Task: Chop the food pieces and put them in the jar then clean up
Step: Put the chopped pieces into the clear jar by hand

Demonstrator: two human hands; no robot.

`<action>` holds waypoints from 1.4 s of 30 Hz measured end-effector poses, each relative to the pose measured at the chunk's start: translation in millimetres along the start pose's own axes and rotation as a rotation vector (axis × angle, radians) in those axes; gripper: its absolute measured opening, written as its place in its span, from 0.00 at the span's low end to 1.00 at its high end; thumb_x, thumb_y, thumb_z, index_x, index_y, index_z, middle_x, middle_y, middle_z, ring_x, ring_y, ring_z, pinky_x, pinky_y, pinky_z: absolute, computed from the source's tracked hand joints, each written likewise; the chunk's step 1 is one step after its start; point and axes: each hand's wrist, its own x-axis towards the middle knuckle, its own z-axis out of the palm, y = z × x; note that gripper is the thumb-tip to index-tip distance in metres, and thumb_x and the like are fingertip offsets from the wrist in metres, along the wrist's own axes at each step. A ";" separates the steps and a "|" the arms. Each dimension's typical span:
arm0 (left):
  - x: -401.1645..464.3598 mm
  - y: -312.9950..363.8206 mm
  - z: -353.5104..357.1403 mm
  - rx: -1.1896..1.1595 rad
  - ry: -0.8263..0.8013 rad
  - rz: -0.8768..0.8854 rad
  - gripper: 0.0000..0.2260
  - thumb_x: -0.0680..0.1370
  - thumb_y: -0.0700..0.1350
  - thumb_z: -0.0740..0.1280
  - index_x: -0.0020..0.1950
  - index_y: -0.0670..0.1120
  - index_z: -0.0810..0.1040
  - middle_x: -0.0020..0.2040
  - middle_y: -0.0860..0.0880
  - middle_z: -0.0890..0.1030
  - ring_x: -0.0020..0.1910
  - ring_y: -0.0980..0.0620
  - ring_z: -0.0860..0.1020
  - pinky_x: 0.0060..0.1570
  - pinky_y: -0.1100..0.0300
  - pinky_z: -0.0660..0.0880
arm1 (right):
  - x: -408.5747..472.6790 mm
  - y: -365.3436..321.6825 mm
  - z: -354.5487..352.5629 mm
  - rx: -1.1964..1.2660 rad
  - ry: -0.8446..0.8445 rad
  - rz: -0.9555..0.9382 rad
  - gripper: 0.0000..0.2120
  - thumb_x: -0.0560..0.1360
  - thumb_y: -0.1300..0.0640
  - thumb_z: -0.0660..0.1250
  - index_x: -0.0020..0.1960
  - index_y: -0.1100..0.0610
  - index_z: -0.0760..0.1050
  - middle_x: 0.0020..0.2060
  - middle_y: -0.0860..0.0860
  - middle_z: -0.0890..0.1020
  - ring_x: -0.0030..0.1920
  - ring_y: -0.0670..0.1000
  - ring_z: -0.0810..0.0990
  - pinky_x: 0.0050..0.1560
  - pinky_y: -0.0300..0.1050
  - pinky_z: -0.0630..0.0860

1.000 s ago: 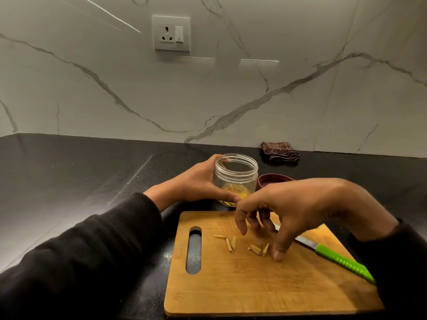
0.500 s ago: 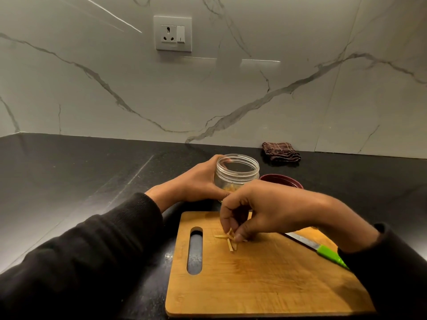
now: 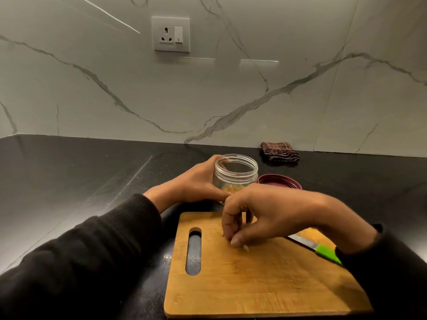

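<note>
Our left hand (image 3: pixel 196 181) is curling round the clear jar (image 3: pixel 234 175), which is standing open on the black counter (image 3: pixel 69 172) just behind the wooden cutting board (image 3: pixel 254 285); yellowish bits are lying in its bottom. Our right hand (image 3: pixel 265 211) is hovering low over the board, fingertips (image 3: pixel 235 241) bunching together on small food pieces (image 3: pixel 245 247), mostly hidden beneath them. The maroon lid (image 3: pixel 279 181) is sitting right of the jar, partly covered by our hand. The green-handled knife (image 3: pixel 323 250) is disappearing under our right sleeve.
</note>
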 end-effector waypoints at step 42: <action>-1.7 4.8 -0.9 0.003 -0.012 0.003 0.43 0.68 0.48 0.81 0.76 0.50 0.60 0.66 0.54 0.75 0.66 0.56 0.74 0.68 0.55 0.71 | -2.8 -4.3 0.1 0.017 0.023 0.032 0.09 0.78 0.56 0.71 0.57 0.48 0.78 0.53 0.44 0.79 0.54 0.46 0.79 0.54 0.48 0.80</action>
